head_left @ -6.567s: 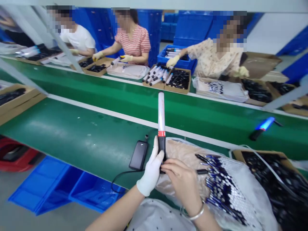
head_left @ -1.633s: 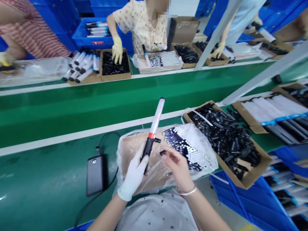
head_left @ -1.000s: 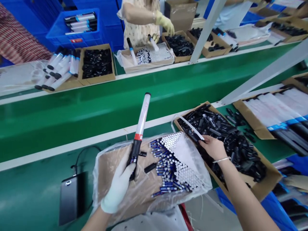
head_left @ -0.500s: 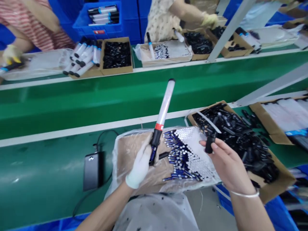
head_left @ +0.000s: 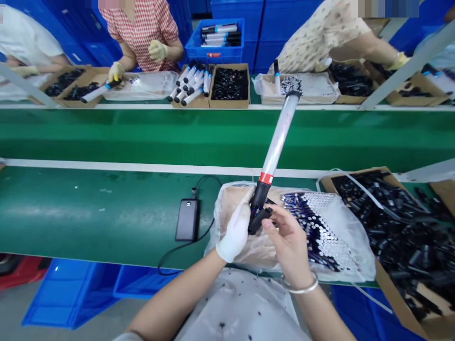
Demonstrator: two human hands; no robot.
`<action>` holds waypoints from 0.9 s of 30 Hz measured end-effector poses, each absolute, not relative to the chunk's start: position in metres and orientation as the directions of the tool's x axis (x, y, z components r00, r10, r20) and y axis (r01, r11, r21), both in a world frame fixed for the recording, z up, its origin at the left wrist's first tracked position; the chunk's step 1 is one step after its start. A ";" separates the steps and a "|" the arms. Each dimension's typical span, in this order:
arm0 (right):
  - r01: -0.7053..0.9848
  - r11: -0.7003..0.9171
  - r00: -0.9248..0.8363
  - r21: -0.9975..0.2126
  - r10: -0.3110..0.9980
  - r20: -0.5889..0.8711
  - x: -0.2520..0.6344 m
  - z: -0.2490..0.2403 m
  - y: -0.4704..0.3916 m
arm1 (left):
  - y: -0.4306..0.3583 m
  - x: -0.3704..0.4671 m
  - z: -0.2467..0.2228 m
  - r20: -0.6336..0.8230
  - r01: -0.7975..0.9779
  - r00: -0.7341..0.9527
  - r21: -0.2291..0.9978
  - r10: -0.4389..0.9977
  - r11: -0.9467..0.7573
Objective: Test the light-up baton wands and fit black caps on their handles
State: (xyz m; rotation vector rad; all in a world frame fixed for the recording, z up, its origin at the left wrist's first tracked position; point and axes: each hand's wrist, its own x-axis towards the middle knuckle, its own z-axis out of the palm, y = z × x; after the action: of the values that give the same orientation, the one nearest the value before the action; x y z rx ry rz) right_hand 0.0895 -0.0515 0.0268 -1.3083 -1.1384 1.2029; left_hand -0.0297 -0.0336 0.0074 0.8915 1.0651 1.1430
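Observation:
My left hand [head_left: 236,232], in a white glove, is wrapped round the black lower end of a long clear tube [head_left: 279,137] with a red band, which tilts up to the right. My bare right hand [head_left: 289,234] pinches a small black part [head_left: 260,220] against that black end. Beneath and right of my hands lies a plastic-lined tray [head_left: 234,189] with many blue and silver pieces [head_left: 322,227]. To its right stands a cardboard box [head_left: 393,289] full of black parts [head_left: 423,251].
A black power bank [head_left: 186,219] with a cable lies left of the tray. Across the green channel [head_left: 177,135], several people work at trays and boxes. A blue bin [head_left: 215,54] of tubes stands behind them; a white strap [head_left: 359,182] crosses the box's corner.
My right hand has brought the black part left to the tube's black end, meeting my left hand. The view has turned left, so the bench and people appear further right.

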 end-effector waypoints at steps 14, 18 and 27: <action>0.282 0.051 0.002 -0.958 0.999 0.054 0.075 0.022 -0.056 | -0.031 -0.051 0.012 -0.045 -0.200 0.089 0.978 0.995 0.062; 0.324 0.097 0.005 -0.941 0.995 0.104 0.078 0.020 -0.052 | -0.027 -0.047 0.013 -0.086 -0.169 0.097 0.980 0.992 0.101; 0.339 0.037 0.165 -0.940 0.981 0.098 0.071 0.007 -0.039 | -0.013 -0.045 0.003 -0.129 -0.218 0.144 0.963 0.981 0.159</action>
State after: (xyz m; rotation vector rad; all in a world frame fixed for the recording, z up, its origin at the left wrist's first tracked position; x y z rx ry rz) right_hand 0.0712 -0.0393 0.0072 -1.4789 -1.3429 0.8423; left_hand -0.0452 -0.0132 0.0029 0.9949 1.0137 1.1109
